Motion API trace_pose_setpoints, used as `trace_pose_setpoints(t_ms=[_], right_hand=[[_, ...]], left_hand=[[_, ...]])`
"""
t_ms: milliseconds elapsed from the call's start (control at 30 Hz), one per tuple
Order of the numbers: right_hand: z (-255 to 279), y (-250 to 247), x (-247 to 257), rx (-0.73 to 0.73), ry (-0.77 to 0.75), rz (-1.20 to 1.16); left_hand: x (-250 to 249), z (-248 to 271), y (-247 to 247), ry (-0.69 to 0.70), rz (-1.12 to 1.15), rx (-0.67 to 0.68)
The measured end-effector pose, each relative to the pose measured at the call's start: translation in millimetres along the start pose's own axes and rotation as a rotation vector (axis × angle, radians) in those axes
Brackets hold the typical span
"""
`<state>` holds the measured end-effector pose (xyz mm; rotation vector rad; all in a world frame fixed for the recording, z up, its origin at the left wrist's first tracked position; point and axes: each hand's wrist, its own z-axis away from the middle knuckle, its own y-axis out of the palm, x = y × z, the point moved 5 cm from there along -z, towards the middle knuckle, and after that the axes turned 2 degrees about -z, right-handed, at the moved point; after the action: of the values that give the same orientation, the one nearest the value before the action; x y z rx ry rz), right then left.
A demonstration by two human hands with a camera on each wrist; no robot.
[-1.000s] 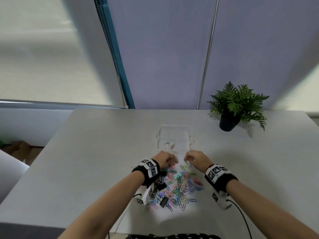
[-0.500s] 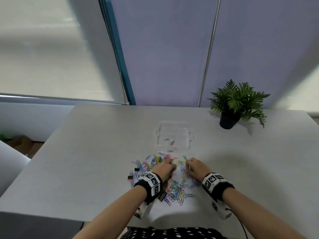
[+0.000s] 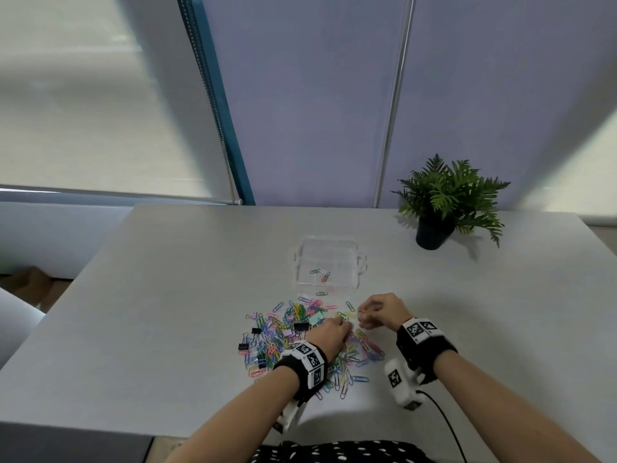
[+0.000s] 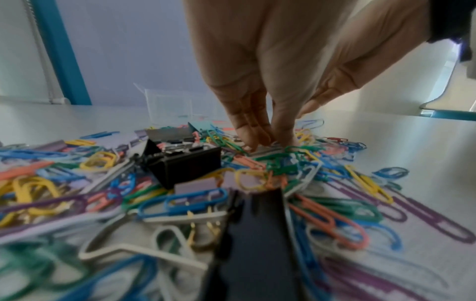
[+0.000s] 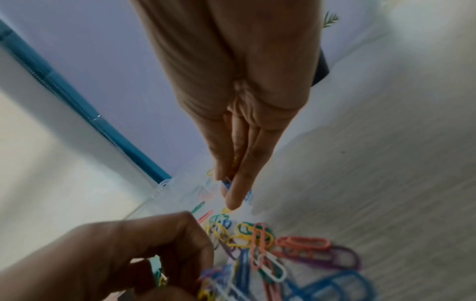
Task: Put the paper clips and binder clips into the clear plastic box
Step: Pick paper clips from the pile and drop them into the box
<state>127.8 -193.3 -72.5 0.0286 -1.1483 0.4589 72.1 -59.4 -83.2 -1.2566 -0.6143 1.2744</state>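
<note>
The clear plastic box [image 3: 329, 264] sits open on the table [image 3: 167, 295], holding only a few clips, with the pile of paper clips [image 3: 300, 335] and black binder clips [image 3: 301, 326] spread just on its near side; the right hand [image 3: 380, 312], at the pile's edge nearest the box, pinches a few paper clips between thumb and fingertips, while the left hand [image 3: 329, 335] is down in the pile with fingertips [image 4: 253, 140] closed narrowly on clips there; the likely trouble is that the thin clips hook into one another, so a lift may drag a chain that sheds short of the box, and a loose pinch may drop one over the box's wall; half a second earlier both hands lay low in the pile, and the right has since risen with its catch.
</note>
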Motion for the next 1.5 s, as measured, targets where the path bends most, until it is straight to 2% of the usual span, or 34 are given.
trace_pose_setpoints(t_ms=[167, 267, 333, 533, 667, 767, 900, 1000, 1100, 1167, 1233, 1333, 1400, 1500], right_hand=[[2.8, -1.0, -3.4, -0.001, 0.073, -0.125], [-0.3, -1.1, 0.4, -0.050, 0.075, -0.261], [-4.8, -2.4, 5.6, -0.082, 0.073, -0.378], [-21.4, -0.2, 37.8, -0.076, 0.055, -0.632], [-41.1, 7.2, 64.6, -0.080, 0.035, -0.642], [-52.1, 17.2, 74.9, -0.071, 0.061, -0.511], [-64.2, 27.2, 64.0, 0.010, 0.109, -0.336], [-62.2, 21.9, 60.3, -0.031, 0.086, -0.317], [-49.5, 10.3, 59.9, -0.050, -0.008, -0.169], [-36.8, 2.2, 53.8, -0.062, -0.086, -0.050], [-22.1, -0.7, 45.6, -0.029, -0.139, 0.149], [-4.6, 5.3, 22.4, 0.128, -0.146, 0.671], [7.2, 10.0, 5.3, 0.189, -0.087, 0.897], [23.3, 19.0, -12.7, 0.167, -0.033, 1.060]], left_hand=[[-4.1, -1.8, -5.7, 0.035, -0.083, -0.043], [-0.6, -3.1, -11.0, 0.048, -0.017, -0.048], [6.7, -4.0, -19.6, 0.010, 0.138, -0.063], [53.7, -10.4, -61.6, -0.285, 0.708, -0.193], [85.1, -30.0, -92.3, -0.377, 0.950, -0.210], [99.7, -46.6, -100.5, -0.456, 1.051, -0.237], [105.6, -62.4, -93.7, -0.463, 0.923, -0.175], [100.4, -61.8, -91.9, -0.406, 0.879, -0.137], [86.3, -48.0, -101.9, -0.306, 0.737, -0.224], [70.8, -37.0, -100.4, -0.202, 0.636, -0.216], [51.8, -27.6, -86.2, -0.124, 0.606, -0.092], [28.2, -21.2, -55.7, -0.029, 0.386, 0.090], [14.9, -18.3, -35.6, 0.020, 0.217, 0.145], [-3.0, -12.2, -10.4, 0.039, 0.058, 0.166]])
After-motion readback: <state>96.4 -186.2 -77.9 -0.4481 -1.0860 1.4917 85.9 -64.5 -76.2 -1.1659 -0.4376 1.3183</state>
